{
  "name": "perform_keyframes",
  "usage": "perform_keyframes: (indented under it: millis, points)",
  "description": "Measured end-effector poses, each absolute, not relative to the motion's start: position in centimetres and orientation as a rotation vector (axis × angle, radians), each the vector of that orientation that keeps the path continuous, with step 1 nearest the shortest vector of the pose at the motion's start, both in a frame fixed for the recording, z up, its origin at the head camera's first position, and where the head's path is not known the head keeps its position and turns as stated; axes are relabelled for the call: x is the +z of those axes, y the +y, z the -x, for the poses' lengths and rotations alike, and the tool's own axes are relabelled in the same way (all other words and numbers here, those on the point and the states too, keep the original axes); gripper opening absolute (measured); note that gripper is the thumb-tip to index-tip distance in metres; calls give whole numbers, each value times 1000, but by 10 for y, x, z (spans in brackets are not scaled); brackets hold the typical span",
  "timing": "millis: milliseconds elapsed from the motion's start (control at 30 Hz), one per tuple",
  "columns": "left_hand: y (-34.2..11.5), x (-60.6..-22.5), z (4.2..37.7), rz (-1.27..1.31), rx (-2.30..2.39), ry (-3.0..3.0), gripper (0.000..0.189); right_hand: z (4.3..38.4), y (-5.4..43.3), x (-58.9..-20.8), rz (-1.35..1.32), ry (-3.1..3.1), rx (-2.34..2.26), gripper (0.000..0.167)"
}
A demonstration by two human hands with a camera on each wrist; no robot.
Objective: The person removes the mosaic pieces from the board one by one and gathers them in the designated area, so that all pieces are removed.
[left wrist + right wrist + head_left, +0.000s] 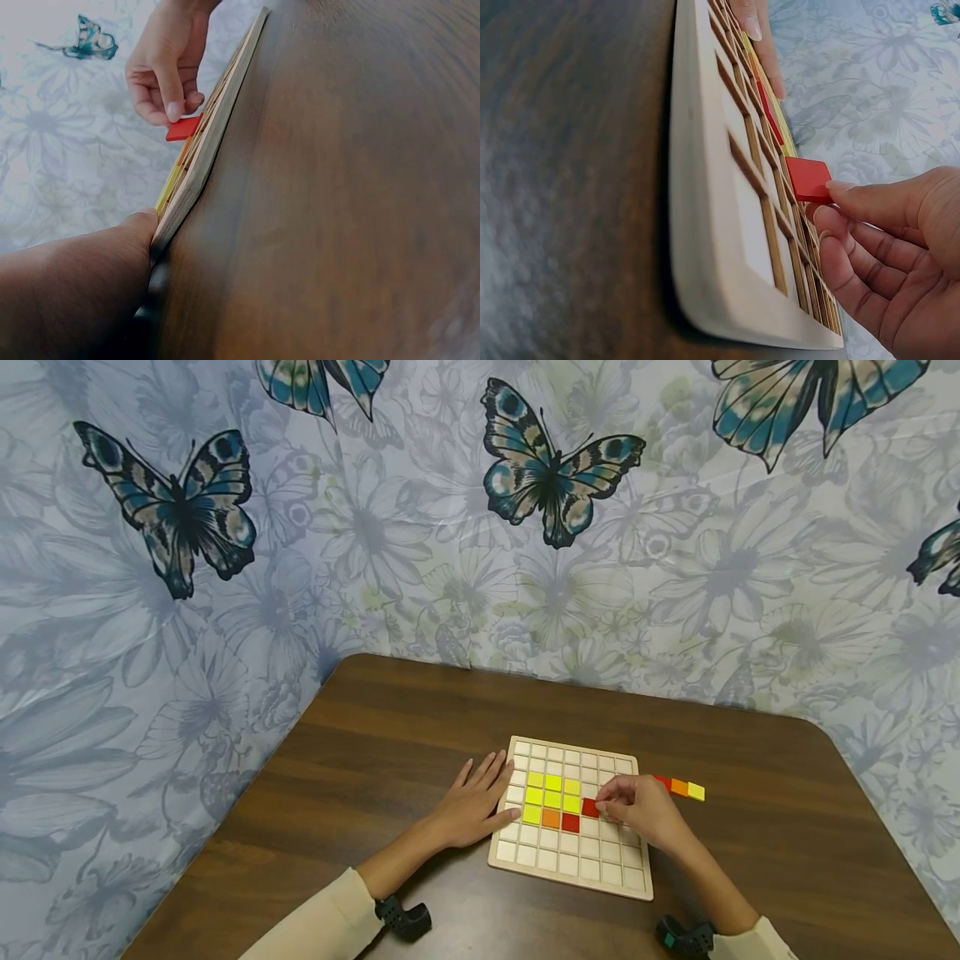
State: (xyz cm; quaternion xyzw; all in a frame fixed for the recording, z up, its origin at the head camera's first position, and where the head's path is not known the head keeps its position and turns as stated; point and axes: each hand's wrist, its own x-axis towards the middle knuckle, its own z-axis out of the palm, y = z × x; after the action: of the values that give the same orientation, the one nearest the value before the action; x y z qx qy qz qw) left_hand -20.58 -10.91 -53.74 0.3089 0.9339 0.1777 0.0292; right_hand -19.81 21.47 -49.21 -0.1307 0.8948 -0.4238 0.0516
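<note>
A pale wooden grid board lies on the table, with several yellow tiles, an orange tile and a red tile set in its squares. My right hand pinches another red tile between thumb and fingers, tilted right at the grid beside the yellow ones. The left hand rests with fingers spread along the board's left edge, its thumb over the border squares. In the left wrist view, the held tile's free side overlaps the board's face.
A short row of loose tiles, with an orange tile between a red and a yellow one, lies right of the board on the brown wooden table. Behind the table hangs a butterfly-patterned backdrop. Both wrists wear dark camera bands.
</note>
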Motion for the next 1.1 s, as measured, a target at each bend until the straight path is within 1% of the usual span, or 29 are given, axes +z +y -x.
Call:
perform_keyframes:
  millis: [300,800,1100]
  points:
    - [-107,-529,203,-935,489,2864,81,197,215,-495,399,2687,-1333,7]
    - [-108,-529,205,-951,513,2873,79,198,215,-495,418,2672,-1371,8]
    - [-108,-529,206,-948,513,2875,79,201,224,-489,392,2672,-1380,8]
